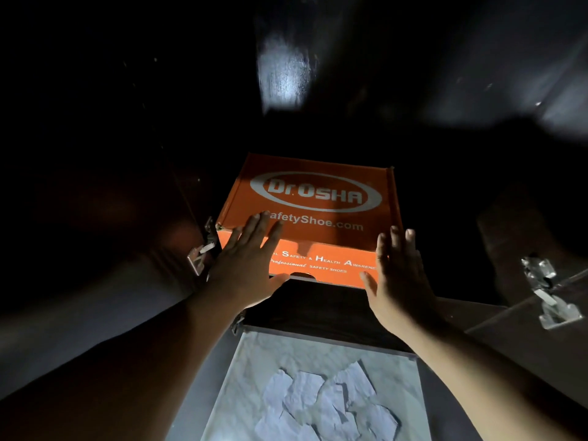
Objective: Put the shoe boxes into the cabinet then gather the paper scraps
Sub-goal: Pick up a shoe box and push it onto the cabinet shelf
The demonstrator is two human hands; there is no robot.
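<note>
An orange shoe box [313, 205] with white "Dr.OSHA" lettering sits inside the dark cabinet [331, 310], its front face toward me. My left hand [246, 265] lies flat with fingers spread against the box's front left corner. My right hand [396, 275] is flat and open at the front right corner, fingers pointing up. Neither hand grips the box. Below, several crumpled white paper scraps [321, 405] lie on the pale marbled floor [254, 361] in front of the cabinet.
The cabinet interior is very dark, with a bright reflection on its back wall [283, 74]. Metal door hinges show on the left [202, 249] and right [550, 291]. An open door panel [525, 316] stands at the right.
</note>
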